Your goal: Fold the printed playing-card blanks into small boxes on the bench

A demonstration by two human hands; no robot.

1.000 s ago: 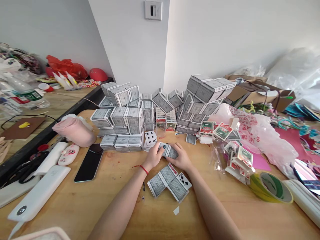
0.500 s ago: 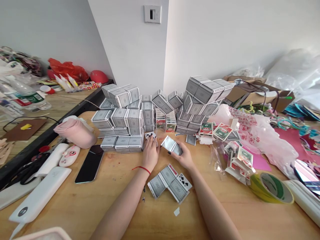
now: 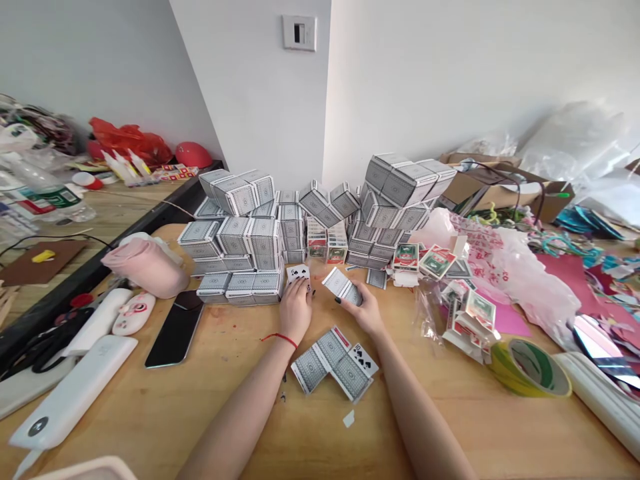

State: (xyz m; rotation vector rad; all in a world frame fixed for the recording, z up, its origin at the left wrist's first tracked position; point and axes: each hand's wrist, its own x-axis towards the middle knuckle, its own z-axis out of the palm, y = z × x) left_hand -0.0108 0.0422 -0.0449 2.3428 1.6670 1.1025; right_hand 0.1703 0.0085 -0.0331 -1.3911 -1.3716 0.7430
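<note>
My left hand (image 3: 296,307), with a red cord at the wrist, rests its fingertips on a face-up spade playing card (image 3: 298,271); its fingers lie fairly flat. In my right hand (image 3: 367,310) are grey-backed playing cards (image 3: 341,285), gripped between thumb and fingers and tilted just above the table. Whether that is one card or more I cannot tell. Closer to me lie joined grey-backed card pieces (image 3: 333,363), and a ten of spades (image 3: 363,360) sticks out from under them. Behind my hands rise stacked card-covered blocks on the left (image 3: 250,243) and right (image 3: 395,190).
A black phone (image 3: 175,330), white power bank (image 3: 75,390) and pink cloth roll (image 3: 147,267) lie left. On the right are opened card boxes (image 3: 473,317), a roll of yellow tape (image 3: 530,368) and a crumpled plastic bag (image 3: 520,267). A paper scrap (image 3: 349,419) lies in front.
My left hand has drawn slightly back toward me, so more of the spade card shows. My right hand still grips its cards, which have turned slightly. The whole view has shifted a little.
</note>
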